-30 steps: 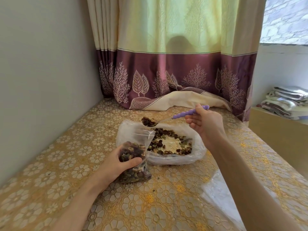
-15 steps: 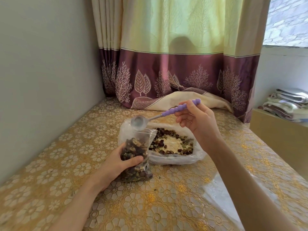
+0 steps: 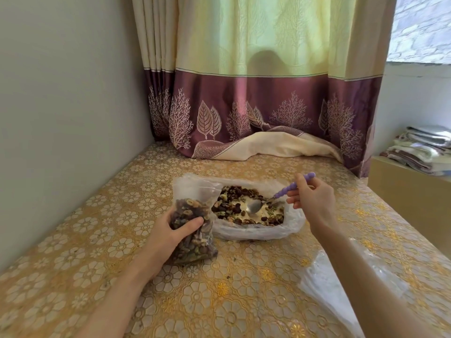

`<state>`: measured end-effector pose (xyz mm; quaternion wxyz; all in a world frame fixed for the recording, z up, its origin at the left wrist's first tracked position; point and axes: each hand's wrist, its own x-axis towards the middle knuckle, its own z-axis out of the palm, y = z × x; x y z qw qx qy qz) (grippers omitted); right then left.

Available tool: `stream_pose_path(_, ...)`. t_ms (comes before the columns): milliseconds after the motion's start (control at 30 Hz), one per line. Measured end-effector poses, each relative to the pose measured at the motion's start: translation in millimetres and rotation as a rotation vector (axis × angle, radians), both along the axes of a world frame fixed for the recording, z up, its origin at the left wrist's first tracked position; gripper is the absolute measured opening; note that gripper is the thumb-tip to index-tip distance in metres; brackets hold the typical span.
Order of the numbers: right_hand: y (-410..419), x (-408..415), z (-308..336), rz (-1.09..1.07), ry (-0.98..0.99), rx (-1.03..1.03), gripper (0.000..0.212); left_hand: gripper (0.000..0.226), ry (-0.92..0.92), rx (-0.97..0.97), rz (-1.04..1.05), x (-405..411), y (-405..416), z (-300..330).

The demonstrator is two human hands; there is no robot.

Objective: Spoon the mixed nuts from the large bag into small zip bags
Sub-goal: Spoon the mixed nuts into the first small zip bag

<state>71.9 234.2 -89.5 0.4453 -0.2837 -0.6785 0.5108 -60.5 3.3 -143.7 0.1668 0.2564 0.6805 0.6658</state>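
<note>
A large clear bag (image 3: 256, 230) lies open on the table with mixed nuts (image 3: 234, 193) spread around a bare patch in its middle. My right hand (image 3: 311, 201) holds a spoon with a purple handle (image 3: 289, 187); its empty metal bowl rests inside the large bag among the nuts. Left of it stands a small zip bag (image 3: 192, 230), well filled with nuts. My left hand (image 3: 170, 232) grips this bag around its side and keeps it upright, its mouth open at the top.
The table (image 3: 109, 252) has a gold floral cloth. A grey wall runs along its left side and a curtain (image 3: 256, 118) hangs at the back. Clear plastic (image 3: 324, 281) lies at the front right under my right arm. Folded cloths (image 3: 424, 147) sit on a low unit at right.
The spoon carried nuts over the small bag, tipped them in, then swung back right and down into the large bag. My left hand kept its hold on the small bag.
</note>
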Motion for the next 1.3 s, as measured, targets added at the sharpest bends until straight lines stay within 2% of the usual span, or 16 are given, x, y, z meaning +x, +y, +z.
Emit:
stream_pose_path(167, 1.9, -0.2, -5.2, 0.016, -0.011, 0.006, 0.03, 0.048, 0.036, 0.003, -0.011, -1.0, -2.8, 1.7)
stream_pose_path(333, -0.1, -9.5, -11.0, 0.12, -0.017, -0.189, 0.029, 0.046, 0.069, -0.024, -0.021, -0.5, -2.6, 2.2)
stream_pose_path(533, -11.6, -18.3, -16.0, 0.191, -0.038, -0.307, 0.033, 0.07, 0.063, -0.027, -0.012, -3.4, -3.3, 0.0)
stream_pose_path(667, -9.6, -17.5, -15.8, 0.202, -0.067, -0.377, 0.033, 0.057, 0.073, -0.03, -0.023, -4.6, -3.0, -1.4)
stream_pose_path(933, -2.7, -16.4, -15.0, 0.147, -0.034, -0.568, 0.032, 0.056, 0.091, -0.037, -0.031, -2.8, -2.8, -0.2)
stream_pose_path(1300, -4.3, -7.9, 2.8, 0.151, 0.069, -0.568, 0.028, 0.05, 0.091, -0.03, -0.047, -1.2, -3.3, 0.1)
